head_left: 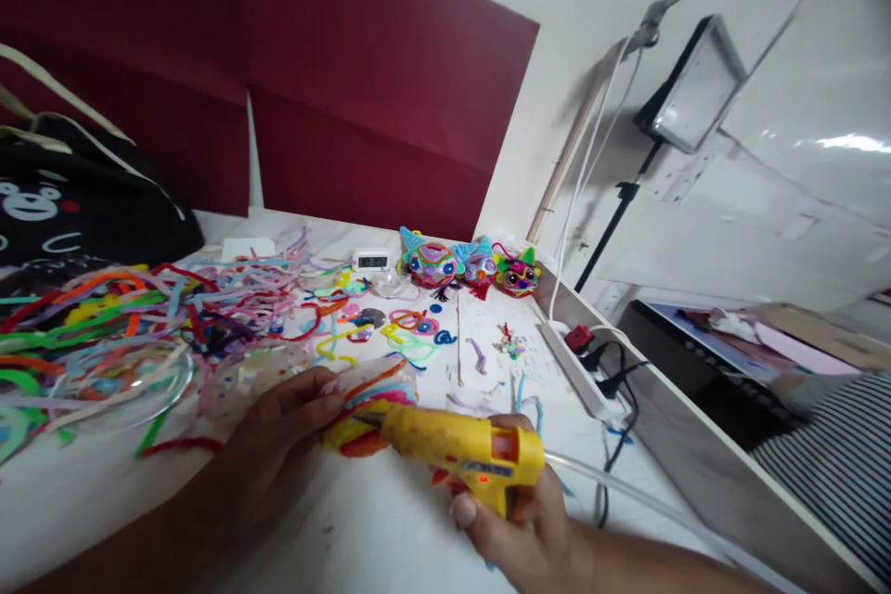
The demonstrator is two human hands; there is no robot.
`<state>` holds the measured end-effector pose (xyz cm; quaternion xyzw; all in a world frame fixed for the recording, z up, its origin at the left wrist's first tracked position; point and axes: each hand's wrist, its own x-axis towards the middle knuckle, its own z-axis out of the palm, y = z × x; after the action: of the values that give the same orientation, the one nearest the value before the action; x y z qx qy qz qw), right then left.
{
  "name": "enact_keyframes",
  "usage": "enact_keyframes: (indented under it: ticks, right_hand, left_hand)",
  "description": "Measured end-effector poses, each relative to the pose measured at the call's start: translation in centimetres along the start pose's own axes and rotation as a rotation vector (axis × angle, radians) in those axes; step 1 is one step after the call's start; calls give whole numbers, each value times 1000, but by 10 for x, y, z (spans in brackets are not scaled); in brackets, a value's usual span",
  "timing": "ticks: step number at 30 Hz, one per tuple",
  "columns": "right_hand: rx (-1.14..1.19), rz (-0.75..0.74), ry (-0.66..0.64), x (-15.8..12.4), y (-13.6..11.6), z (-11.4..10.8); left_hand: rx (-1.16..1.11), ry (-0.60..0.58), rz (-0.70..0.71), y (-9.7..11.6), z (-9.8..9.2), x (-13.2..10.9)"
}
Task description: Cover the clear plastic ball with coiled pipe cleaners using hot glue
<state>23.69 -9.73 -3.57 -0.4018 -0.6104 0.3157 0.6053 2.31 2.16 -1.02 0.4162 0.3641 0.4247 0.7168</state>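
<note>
My right hand [519, 524] grips a yellow hot glue gun [463, 447] whose nozzle points left at a colourful pipe-cleaner piece [368, 404]. A clear glue stick [613, 484] sticks out of the gun's back. My left hand [282, 432] holds that pipe-cleaner piece against the white table [390, 520], fingers curled on it. The piece shows orange, blue, pink and yellow strands.
A heap of loose coloured pipe cleaners [118, 325] covers the left of the table. Three finished pipe-cleaner faces [470, 264] stand at the back, beside a small digital clock [371, 258]. A white power strip [577, 362] with cables lies right. A black bag [62, 204] sits far left.
</note>
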Motion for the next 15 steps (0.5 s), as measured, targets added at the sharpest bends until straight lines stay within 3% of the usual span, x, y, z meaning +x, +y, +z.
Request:
enact_keyframes:
  ticks: [6, 12, 15]
  right_hand:
    - [-70, -30, 2, 1, -3, -3]
    - [-107, -212, 42, 1, 6, 1]
    - [-78, -223, 45, 1, 8, 3]
  left_hand:
    - [55, 8, 54, 0, -3, -1]
    - [73, 57, 93, 2, 4, -1]
    - [86, 69, 104, 3, 5, -1]
